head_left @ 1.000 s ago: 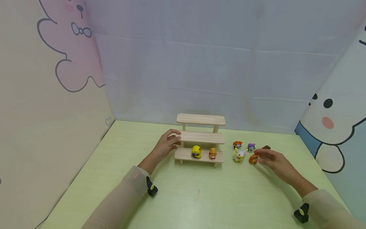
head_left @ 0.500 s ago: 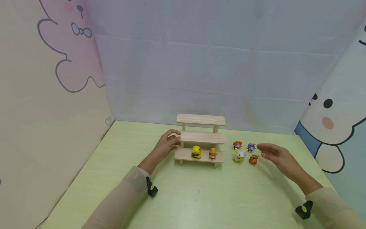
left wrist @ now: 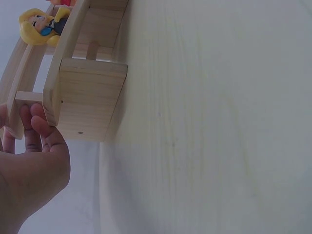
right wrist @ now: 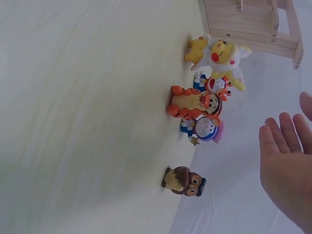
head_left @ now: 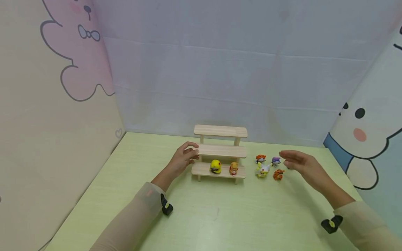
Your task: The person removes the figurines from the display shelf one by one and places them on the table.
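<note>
A three-tier wooden display stand point(head_left: 221, 150) stands near the back of the table. My left hand point(head_left: 183, 159) grips the left end of its middle tier; in the left wrist view, the curled fingers point(left wrist: 45, 129) are at the end of the board. Over the small toy figures at the right, my right hand point(head_left: 303, 168) hovers with fingers straight and holds nothing. Under and beside it are a Tigger figure point(right wrist: 197, 102), a white-and-yellow figure point(right wrist: 222, 54), a figure in a purple hat point(head_left: 275, 161), an orange-topped figure point(head_left: 260, 158) and an owl point(right wrist: 183, 182), mostly hidden in the head view.
On the bottom tier sit a yellow-haired figure point(head_left: 215, 166) and an orange-and-red figure point(head_left: 233, 168). The pale green table point(head_left: 220, 216) meets a light cloth backdrop point(head_left: 226, 80) behind the stand. Cartoon-printed walls flank both sides.
My right hand has lifted from near the Tigger figure, drawn right, then shifted slightly up and left. My left hand stays on the stand, and the figures keep their places.
</note>
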Available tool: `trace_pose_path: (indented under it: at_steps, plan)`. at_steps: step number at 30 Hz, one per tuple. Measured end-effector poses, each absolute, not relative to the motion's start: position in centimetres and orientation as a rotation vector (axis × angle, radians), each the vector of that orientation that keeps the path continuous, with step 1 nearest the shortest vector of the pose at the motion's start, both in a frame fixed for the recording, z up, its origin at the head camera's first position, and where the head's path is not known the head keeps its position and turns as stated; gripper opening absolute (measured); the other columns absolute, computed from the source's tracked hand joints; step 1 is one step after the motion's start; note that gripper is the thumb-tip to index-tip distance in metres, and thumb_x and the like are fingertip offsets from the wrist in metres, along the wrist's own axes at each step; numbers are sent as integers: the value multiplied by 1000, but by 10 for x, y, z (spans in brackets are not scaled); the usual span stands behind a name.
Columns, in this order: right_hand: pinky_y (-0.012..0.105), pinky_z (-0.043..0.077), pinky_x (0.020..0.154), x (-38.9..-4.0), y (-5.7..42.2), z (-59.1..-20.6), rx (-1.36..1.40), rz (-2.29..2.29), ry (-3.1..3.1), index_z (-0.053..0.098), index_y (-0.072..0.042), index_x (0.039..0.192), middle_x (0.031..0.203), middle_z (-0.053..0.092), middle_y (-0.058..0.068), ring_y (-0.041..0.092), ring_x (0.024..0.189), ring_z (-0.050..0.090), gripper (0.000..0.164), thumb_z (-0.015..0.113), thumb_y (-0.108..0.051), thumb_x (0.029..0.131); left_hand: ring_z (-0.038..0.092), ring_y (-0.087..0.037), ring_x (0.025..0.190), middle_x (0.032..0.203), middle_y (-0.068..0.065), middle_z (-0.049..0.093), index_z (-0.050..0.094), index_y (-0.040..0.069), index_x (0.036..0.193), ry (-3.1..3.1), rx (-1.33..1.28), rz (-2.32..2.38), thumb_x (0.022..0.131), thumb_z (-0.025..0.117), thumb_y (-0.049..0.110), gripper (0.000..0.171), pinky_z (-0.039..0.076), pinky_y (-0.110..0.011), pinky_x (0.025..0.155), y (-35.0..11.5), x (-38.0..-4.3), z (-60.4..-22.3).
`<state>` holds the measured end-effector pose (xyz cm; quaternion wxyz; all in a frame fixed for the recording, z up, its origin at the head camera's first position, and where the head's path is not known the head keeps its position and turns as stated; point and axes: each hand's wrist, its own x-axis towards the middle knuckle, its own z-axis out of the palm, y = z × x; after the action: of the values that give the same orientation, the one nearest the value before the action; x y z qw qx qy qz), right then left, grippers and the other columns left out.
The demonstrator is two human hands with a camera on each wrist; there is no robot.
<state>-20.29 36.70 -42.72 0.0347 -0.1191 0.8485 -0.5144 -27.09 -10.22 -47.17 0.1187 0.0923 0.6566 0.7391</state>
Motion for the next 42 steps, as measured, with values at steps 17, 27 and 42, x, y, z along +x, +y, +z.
trace_pose_path:
  at_steps: [17,27,42]
  plan:
    - [18,52,93,-202,317,-418,-438,-1630,2509,54,-1,145,148,54,20,-4,119,61,51,67,-26,103,66,-19,89,92,-2,60,58,12,126,1928,269,2160,105,63,17,22,50,-30,76,-102,-272,-472]
    - [23,54,92,-203,292,-424,-481,-1645,2464,57,-4,143,146,56,25,-1,119,63,45,69,-19,101,66,-19,90,92,-2,60,57,11,127,1929,282,2156,105,63,18,24,50,-30,76,-103,-271,-472]
    - [23,54,92,-205,257,-444,-522,-1661,2423,61,-1,139,144,58,17,37,130,59,46,72,-21,99,66,-18,89,90,-1,60,58,13,125,1919,276,2167,105,62,17,20,50,-30,76,-103,-272,-474]
